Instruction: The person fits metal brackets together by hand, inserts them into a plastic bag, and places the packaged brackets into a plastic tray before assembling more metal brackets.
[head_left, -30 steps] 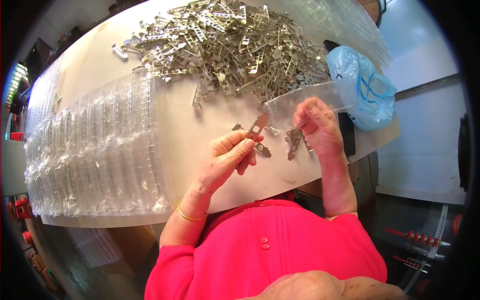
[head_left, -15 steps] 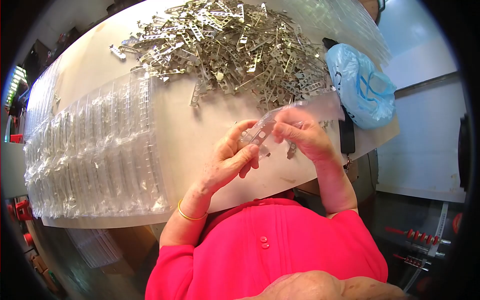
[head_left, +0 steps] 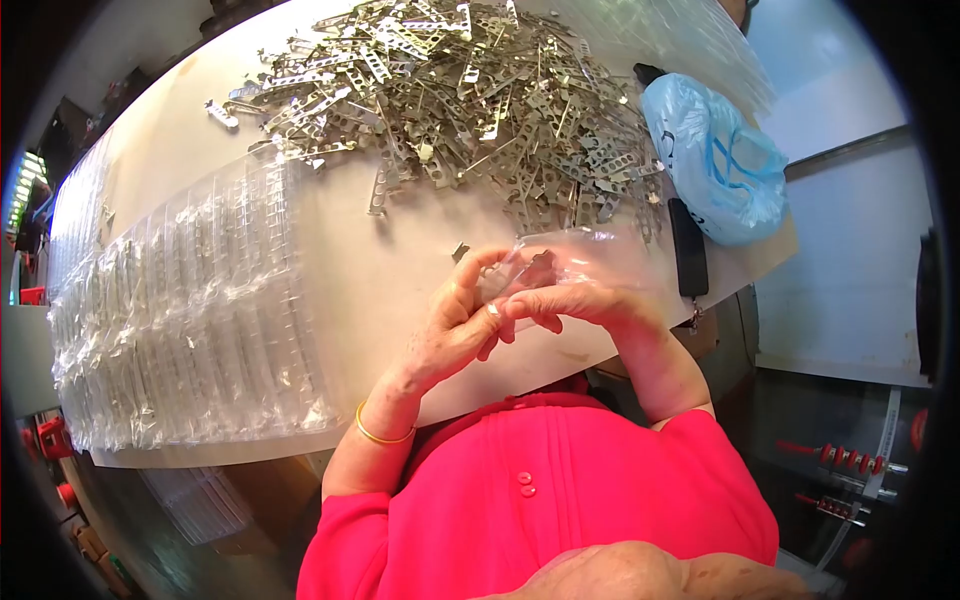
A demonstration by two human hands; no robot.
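A clear plastic bag (head_left: 608, 238) lies across both my hands, above the near part of the table. Inside it, or just behind its film, a perforated metal strip (head_left: 541, 266) shows in part. My left hand (head_left: 455, 325) is closed on the bag's left end, thumb and fingers pinching it. My right hand (head_left: 578, 300) comes in from the right, its fingertips meeting the left thumb, with the film draped over its back. What its fingertips pinch is partly hidden. A small loose metal piece (head_left: 460, 252) lies beside my left fingers.
A large heap of perforated metal strips (head_left: 470, 100) covers the far middle of the table (head_left: 350, 250). Rows of filled clear bags (head_left: 190, 310) lie at the left. At the right are a blue plastic bag (head_left: 715, 160) and a dark strap-like object (head_left: 688, 250). Clear plastic sheets (head_left: 680, 40) lie far right.
My right hand has moved down and left until its fingertips meet my left thumb. The bag's right end, stretched to the upper right before, is now closer in and bunched over my right hand.
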